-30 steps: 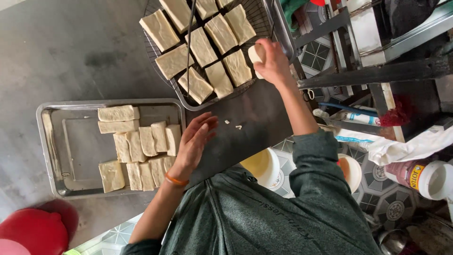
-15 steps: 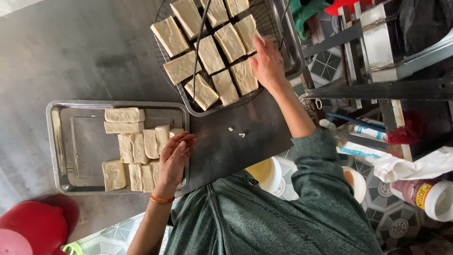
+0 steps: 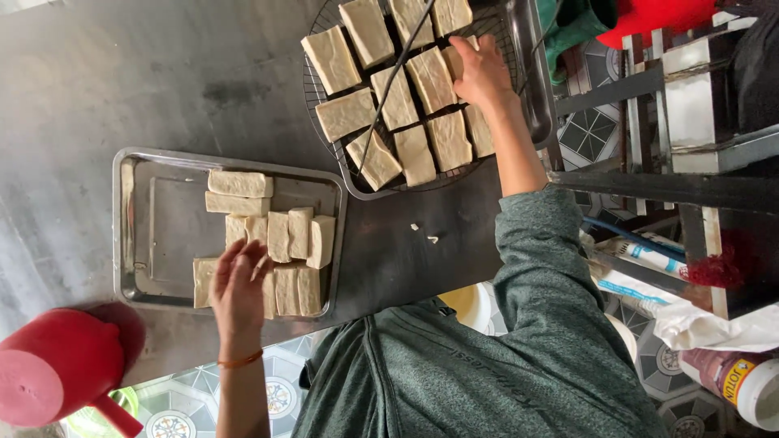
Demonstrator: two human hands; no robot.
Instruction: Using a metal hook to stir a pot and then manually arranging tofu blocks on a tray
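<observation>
My left hand (image 3: 237, 284) hovers over a steel tray (image 3: 146, 243), fingers spread. Its fingertips touch the pale tofu slabs (image 3: 296, 235) lying there in loose rows. My right hand (image 3: 480, 71) reaches into a round wire rack (image 3: 318, 122) at the top, which is packed with several tofu blocks (image 3: 398, 101). It grips one block near the rack's right edge. A thin wire handle (image 3: 389, 81) crosses the rack diagonally.
The tray and the rack sit on a dark grey metal table (image 3: 122, 81). A red plastic jug (image 3: 57, 373) stands at the lower left. Tofu crumbs (image 3: 426, 235) lie between tray and rack. Shelving, a bottle (image 3: 738, 381) and a yellow bowl (image 3: 466, 304) crowd the right side.
My left hand has moved left from the table edge to over the tray's slabs. My right hand has carried its block further into the rack.
</observation>
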